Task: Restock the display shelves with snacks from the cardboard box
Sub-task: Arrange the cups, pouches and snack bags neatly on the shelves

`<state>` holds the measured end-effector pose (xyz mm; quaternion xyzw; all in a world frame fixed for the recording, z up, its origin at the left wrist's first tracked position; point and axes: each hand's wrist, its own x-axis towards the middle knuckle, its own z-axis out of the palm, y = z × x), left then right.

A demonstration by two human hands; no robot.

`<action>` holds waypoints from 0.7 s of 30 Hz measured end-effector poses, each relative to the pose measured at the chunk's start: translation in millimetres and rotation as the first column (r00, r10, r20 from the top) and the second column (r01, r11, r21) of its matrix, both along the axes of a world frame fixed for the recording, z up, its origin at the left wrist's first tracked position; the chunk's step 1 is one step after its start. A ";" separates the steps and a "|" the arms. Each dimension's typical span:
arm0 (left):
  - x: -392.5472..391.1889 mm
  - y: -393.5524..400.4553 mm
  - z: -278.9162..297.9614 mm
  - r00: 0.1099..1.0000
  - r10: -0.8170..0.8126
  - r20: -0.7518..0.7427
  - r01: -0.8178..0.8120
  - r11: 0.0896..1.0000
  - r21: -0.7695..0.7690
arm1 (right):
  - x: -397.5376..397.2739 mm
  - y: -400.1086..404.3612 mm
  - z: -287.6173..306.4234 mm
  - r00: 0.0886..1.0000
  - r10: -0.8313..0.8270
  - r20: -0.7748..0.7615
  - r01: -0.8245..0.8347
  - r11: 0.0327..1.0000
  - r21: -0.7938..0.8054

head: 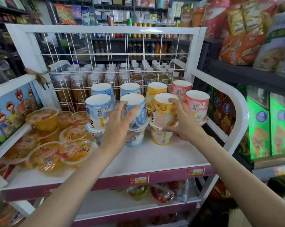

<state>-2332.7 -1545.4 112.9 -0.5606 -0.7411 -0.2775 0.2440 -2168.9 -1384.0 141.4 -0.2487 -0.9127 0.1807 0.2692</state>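
On the white top shelf [154, 158] stand stacked snack cups, turned upside down over upright ones. My left hand [120, 126] wraps a blue cup [135, 102] in the front row, fingers spread on its side. An orange cup [164, 112] beside it is gripped by my right hand [182, 118], thumb at its lower rim. More blue cups [97, 107] stand to the left, and pink cups [198, 105] to the right. The cardboard box is not in view.
Clear jelly tubs [56, 145] lie piled on the shelf's left half. A white wire grid [115, 63] backs the shelf, with bottled drinks [105, 77] behind it. Green snack boxes [268, 126] fill the right-hand rack. A lower shelf [122, 203] holds bowls.
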 end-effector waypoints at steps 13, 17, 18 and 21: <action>48.6 52.9 14.8 0.959 -0.040 -0.281 0.032 0.999 -0.030 | 53.2 46.5 16.4 0.957 -0.218 0.189 0.221 0.975 0.009; 48.2 66.4 13.2 0.964 -0.031 -0.263 0.016 0.998 -0.061 | 37.0 46.1 10.5 0.963 -0.269 0.026 0.270 0.960 -0.072; 46.6 67.3 13.3 0.963 -0.034 -0.269 0.020 0.998 -0.055 | 35.0 44.9 7.9 0.963 -0.268 0.021 0.268 0.962 -0.047; 42.7 68.5 15.4 0.949 -0.038 -0.313 0.028 0.999 -0.038 | 34.9 45.5 2.7 0.972 -0.233 0.031 0.233 0.973 0.010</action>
